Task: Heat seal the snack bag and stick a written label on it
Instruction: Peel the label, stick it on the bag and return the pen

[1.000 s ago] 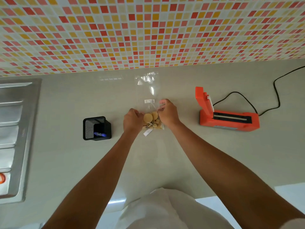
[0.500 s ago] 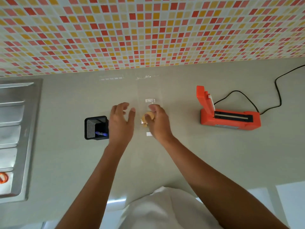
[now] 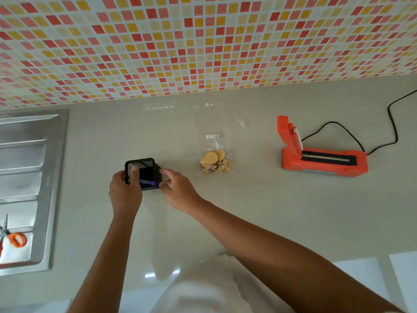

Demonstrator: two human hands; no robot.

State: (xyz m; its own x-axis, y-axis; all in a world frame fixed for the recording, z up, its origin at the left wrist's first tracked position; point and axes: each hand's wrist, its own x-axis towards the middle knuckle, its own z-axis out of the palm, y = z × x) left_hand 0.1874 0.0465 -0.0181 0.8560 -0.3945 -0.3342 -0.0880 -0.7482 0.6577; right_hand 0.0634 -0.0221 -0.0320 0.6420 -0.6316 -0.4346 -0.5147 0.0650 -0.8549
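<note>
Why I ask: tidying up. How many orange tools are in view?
2: heat sealer on the counter, right of the snack bag; scissors on the sink drainboard, far left, partly cropped.

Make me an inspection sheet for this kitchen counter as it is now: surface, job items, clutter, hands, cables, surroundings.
Surface: glossy beige counter; no spills seen.
Job's things: clear snack bag lies flat, biscuits at its near end, small white sticker on it. Orange heat sealer to its right, lid raised. Black mesh holder to its left, something blue inside.
Clutter: orange-handled scissors on the sink drainboard.
Hands: left hand grips the holder. Right hand has fingers at the holder's right side; grip unclear.
Cables: black cord runs from the sealer off the right edge, clear of the bag.
Surroundings: mosaic tile wall behind the counter.
</note>
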